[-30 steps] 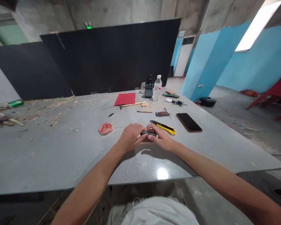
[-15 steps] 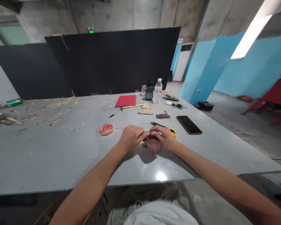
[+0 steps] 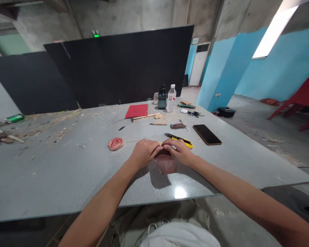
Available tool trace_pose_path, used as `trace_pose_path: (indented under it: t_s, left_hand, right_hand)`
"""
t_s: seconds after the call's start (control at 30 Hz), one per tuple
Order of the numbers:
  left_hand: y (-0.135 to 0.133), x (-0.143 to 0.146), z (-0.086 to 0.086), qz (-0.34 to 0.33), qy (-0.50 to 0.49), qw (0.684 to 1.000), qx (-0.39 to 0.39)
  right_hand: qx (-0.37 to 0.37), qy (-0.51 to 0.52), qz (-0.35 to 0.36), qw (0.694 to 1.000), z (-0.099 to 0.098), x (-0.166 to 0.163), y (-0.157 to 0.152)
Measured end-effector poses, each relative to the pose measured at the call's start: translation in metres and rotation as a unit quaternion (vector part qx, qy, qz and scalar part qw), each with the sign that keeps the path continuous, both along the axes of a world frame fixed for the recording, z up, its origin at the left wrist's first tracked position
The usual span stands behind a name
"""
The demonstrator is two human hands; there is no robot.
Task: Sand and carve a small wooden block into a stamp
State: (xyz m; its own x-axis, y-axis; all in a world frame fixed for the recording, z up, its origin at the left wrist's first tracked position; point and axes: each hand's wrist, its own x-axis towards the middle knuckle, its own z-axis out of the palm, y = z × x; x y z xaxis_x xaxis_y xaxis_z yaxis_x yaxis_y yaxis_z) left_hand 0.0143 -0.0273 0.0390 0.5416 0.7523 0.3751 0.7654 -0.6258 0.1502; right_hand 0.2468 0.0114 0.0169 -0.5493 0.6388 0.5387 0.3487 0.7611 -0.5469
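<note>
A reddish-brown sheet that looks like sandpaper (image 3: 167, 164) hangs from between my two hands, over the grey tabletop. My left hand (image 3: 145, 151) is closed on its left part, thumb and fingers pinched together. On the right part, my right hand (image 3: 179, 151) pinches too, its fingertips close to the left ones. A sliver of pale wood (image 3: 160, 143) shows behind the fingertips; the rest of it is hidden. Just beyond my right hand lies a yellow-and-black utility knife (image 3: 180, 140). A round wooden piece with a red carved design (image 3: 115, 143) rests left of my left hand.
A phone (image 3: 207, 134) lies to the right. Farther back are a brown scrap (image 3: 178, 126), a thin wooden-handled tool (image 3: 158, 124), a hammer (image 3: 145, 117), a red sheet (image 3: 136, 111), and bottles (image 3: 171, 98). Wood shavings (image 3: 55, 120) litter the table's left back.
The brown sheet has tilted and its lower edge hangs nearer me. The green edge and pale wood strip around it have gone mostly out of sight. Both hands stay close together.
</note>
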Motion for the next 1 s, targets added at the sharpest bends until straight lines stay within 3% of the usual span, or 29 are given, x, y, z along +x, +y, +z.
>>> trace_pose_path:
  t_s: [0.37,0.57,1.0]
  left_hand:
    - [0.0032,-0.0021,-0.006,0.007,-0.034,0.999,0.006]
    - [0.0025,-0.0007,-0.0083,0.001,-0.031,0.999,0.022]
    - [0.0012,-0.003,-0.0034,-0.022,-0.06,0.997,0.049]
  right_hand:
    - [0.067,0.015,0.013,0.998,-0.0023,0.0002,0.0048]
    - [0.072,-0.001,-0.013,0.997,-0.0025,0.0006,0.0057]
    - [0.076,0.015,0.003,0.997,0.0001,-0.0001,0.0019]
